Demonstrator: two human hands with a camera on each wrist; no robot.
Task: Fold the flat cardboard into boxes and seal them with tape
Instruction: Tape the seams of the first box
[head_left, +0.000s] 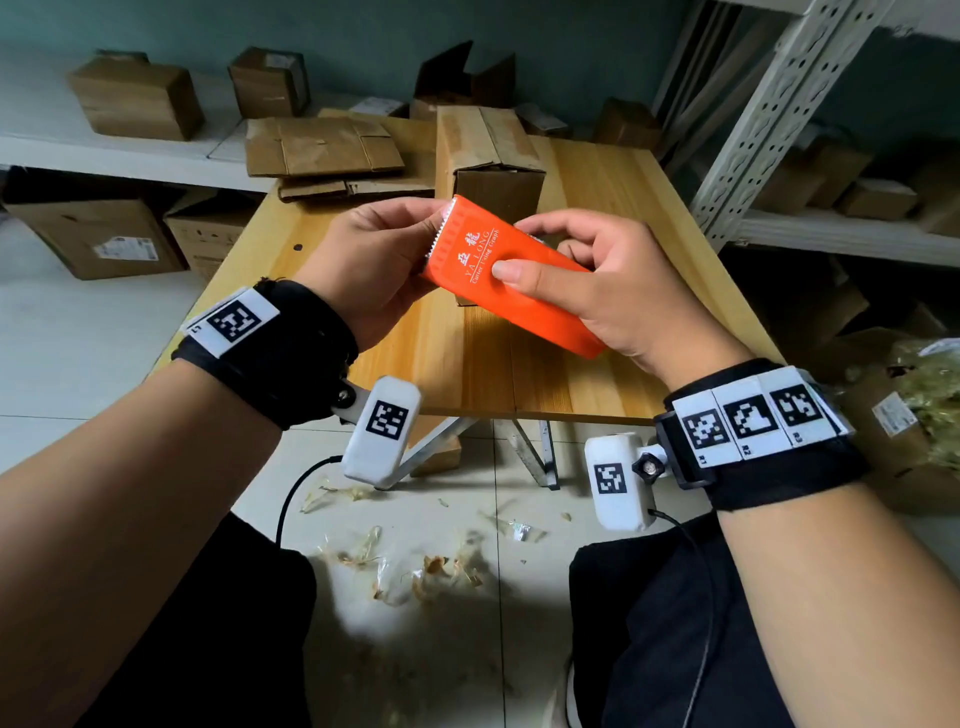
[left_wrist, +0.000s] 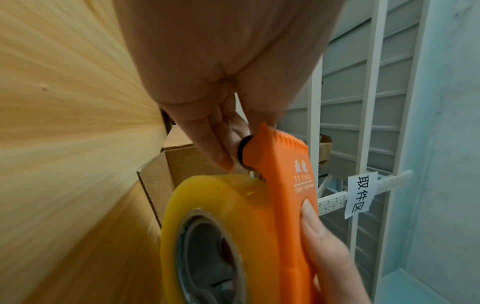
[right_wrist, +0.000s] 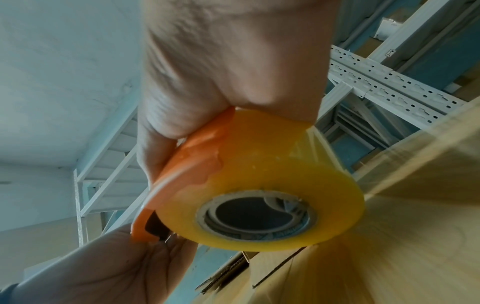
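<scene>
I hold an orange tape dispenser above the wooden table with both hands. My right hand grips its body, thumb pressed flat on the printed top. My left hand curls round the serrated cutter end, fingertips by the black roller under the blade. The yellowish clear tape roll sits under the dispenser; in the right wrist view the roll shows its cardboard core. A folded cardboard box stands on the table just behind the dispenser. Flat cardboard lies stacked at the table's far left.
White metal shelving stands right of the table, with boxes on it. More boxes sit on the white ledge at the back left and on the floor. Tape scraps litter the floor tiles between my knees.
</scene>
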